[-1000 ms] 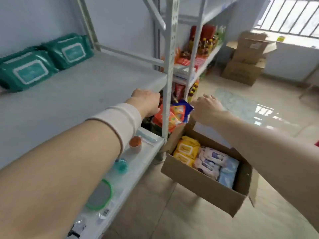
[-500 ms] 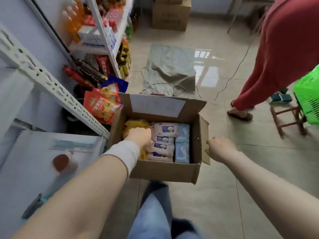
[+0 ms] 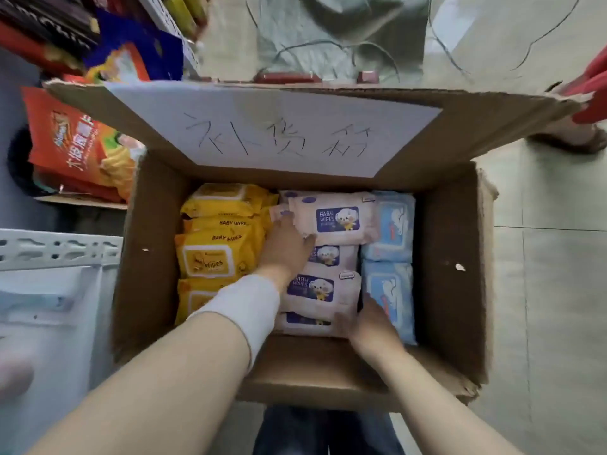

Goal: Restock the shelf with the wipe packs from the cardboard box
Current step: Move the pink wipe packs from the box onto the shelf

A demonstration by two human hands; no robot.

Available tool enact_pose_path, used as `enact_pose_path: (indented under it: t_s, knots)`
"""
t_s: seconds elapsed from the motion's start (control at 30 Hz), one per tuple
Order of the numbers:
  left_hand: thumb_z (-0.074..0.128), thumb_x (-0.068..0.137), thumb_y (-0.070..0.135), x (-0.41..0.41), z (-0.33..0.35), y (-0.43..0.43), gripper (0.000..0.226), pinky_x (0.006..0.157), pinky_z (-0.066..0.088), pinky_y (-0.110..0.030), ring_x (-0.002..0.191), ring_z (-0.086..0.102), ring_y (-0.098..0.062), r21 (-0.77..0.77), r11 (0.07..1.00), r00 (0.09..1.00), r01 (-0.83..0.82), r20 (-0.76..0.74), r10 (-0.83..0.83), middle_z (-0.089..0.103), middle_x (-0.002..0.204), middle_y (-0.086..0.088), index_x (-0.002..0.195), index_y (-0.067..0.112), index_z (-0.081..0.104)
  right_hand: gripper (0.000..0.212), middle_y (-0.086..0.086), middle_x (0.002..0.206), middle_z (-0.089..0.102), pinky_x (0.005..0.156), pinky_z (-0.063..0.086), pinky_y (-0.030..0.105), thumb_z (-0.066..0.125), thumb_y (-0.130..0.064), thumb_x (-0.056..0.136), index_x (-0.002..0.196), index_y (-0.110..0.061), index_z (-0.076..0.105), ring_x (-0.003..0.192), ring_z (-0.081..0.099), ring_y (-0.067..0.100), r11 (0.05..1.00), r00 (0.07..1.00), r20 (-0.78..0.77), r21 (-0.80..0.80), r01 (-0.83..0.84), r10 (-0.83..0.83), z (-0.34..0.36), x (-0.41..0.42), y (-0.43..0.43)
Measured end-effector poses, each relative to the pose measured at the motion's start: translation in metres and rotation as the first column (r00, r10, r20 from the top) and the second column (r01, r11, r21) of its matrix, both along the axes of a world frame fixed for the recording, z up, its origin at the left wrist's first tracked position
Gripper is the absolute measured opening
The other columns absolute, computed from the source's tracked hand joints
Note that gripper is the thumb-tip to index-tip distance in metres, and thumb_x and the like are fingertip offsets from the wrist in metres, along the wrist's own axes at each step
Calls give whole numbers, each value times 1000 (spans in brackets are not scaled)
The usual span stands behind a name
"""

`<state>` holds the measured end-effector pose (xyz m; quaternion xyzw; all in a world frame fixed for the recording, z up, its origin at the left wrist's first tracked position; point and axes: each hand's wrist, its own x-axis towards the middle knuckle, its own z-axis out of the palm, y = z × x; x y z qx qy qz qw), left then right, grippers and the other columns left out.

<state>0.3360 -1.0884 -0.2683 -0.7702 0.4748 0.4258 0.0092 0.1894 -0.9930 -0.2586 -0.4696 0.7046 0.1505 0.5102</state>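
Observation:
I look straight down into the open cardboard box. It holds a row of yellow wipe packs on the left, white "Baby Wipes" packs in the middle and light blue packs on the right. My left hand, with a white wristband, pinches the left edge of the top white pack, thumb on its front. My right hand is at the near end of the white row; its thumb lies on the nearest white pack and its fingers dip into the gap beside the blue packs. The hand is blurred.
The white metal shelf and its perforated rail lie to the left of the box. Orange snack bags lean behind the box's left corner. Another person's red garment and foot are at the far right; cables cross the floor.
The view has dropped close over the box. My left hand went deeper onto the white packs. My right hand moved from outside the box's right flap into the box.

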Motion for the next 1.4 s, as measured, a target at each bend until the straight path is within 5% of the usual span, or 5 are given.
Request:
enact_pose_path:
  t_s: [0.2,0.37,0.57,0.83,1.4]
  knots:
    - [64,77,54,-8,-65,-44,87,103,39,-37,127,44,-30,-136,990,971,-25,232,56,46,138,-13,142,8,29,67,16,121,59,79,42,28,67,-50,78,119,0,49,111,56,29,918,920,-44,62,391,-389,-64,7,-18]
    - [80,64,44,-6,-75,-54,81,98,47,-38,117,55,-25,35,970,969,-241,-39,243,56,129,-7,129,12,45,49,8,95,64,54,42,18,80,-40,68,89,-3,56,80,62,18,828,834,2,122,548,-552,-71,0,-22]
    - [80,68,31,-10,-60,-47,65,90,53,-45,104,64,-27,162,906,847,-392,-320,424,63,122,-9,123,13,52,84,6,128,59,93,50,34,81,-48,61,130,-10,51,115,58,25,758,760,74,181,627,-646,-59,15,-17]
    - [74,76,30,-20,-38,-31,52,91,50,-38,107,59,-25,113,956,906,-270,-305,292,59,124,-9,119,14,50,55,0,112,61,73,48,27,75,-48,70,112,-20,54,91,57,18,785,785,132,267,559,-605,-39,15,-7]
    - [80,65,35,78,291,170,28,68,58,-40,84,71,-21,-217,478,498,-851,-625,601,74,93,0,88,27,67,31,11,114,69,79,55,35,58,-12,90,120,-14,57,103,66,29,809,598,590,175,561,-542,209,-82,82]
